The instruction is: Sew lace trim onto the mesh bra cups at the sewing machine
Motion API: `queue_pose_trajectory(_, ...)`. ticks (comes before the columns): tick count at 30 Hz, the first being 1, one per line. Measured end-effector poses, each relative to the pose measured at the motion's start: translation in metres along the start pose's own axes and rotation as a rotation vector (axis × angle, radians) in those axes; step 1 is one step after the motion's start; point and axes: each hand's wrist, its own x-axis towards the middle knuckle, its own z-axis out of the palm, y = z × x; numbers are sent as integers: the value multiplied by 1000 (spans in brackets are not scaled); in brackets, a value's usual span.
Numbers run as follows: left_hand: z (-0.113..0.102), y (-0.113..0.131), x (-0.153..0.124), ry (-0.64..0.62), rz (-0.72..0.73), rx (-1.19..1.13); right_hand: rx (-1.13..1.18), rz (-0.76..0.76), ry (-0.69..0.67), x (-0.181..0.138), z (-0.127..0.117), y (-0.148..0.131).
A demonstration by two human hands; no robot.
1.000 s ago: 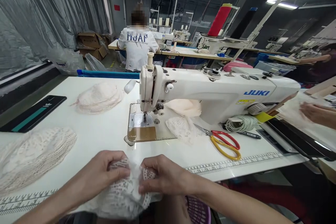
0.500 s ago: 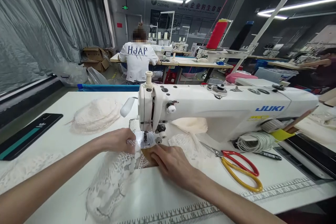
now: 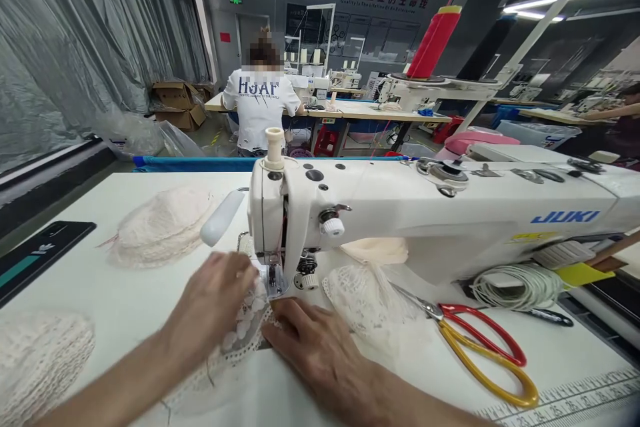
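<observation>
Both our hands are on the white lace piece (image 3: pixel 249 328), which lies on the desk (image 3: pixel 125 297) just before the presser foot (image 3: pixel 274 278). Our left hand (image 3: pixel 220 297) is over its left part, but the hand is blurred, so we cannot tell if the fingers pinch the lace. Our right hand (image 3: pixel 317 347) rests palm down, apart from the left one, with its fingertips at the scalloped edge; whether it grips or only presses, we cannot tell. We judge that the step is placing this edge for the needle, and we cannot see if any lace is already below the foot. To do it well, we should keep the layers flat and the edge even, guide with light fingers, and not pull, because such thin net probably stretches and puckers easily. Our fingertips should stay to the sides of the foot, as both hands are near it. Loose threads (image 3: pixel 210 375) lie by the lace on the near side, and it would be wise to keep them away from the seam. Further right, another lace piece (image 3: pixel 363 297) lies beside the scissors (image 3: pixel 441 315), so our right forearm needs care there. Farther to the left are two lace piles, one back (image 3: pixel 160 227) and one near (image 3: pixel 45 360).
</observation>
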Motion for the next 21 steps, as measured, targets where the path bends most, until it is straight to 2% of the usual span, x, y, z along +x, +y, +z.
queue_pose_trajectory(2, 13, 14, -18, 18, 94, -6, 54, -11, 30, -1, -2, 3)
queue_pose_trajectory(6, 32, 22, -35, 185, 210, 137, 160, 37, 60, -3, -3, 13)
queue_pose_trajectory(8, 37, 19, -36, 266, 275, 191, 162, 85, 28, -1, -4, 16)
queue_pose_trajectory(11, 43, 14, -38, 354, 324, 230, 145, 124, -91, 8, -7, 17)
queue_pose_trajectory(14, 46, 13, -40, 363, 327, 236, 78, 112, -207, 21, -10, 13)
queue_pose_trajectory(16, 46, 14, -41, 366, 320, 192, -22, 99, -233, 28, -7, 10)
queue_pose_trajectory(21, 42, 18, -40, 379, 352, 103, -246, 63, -161, 34, 9, 9)
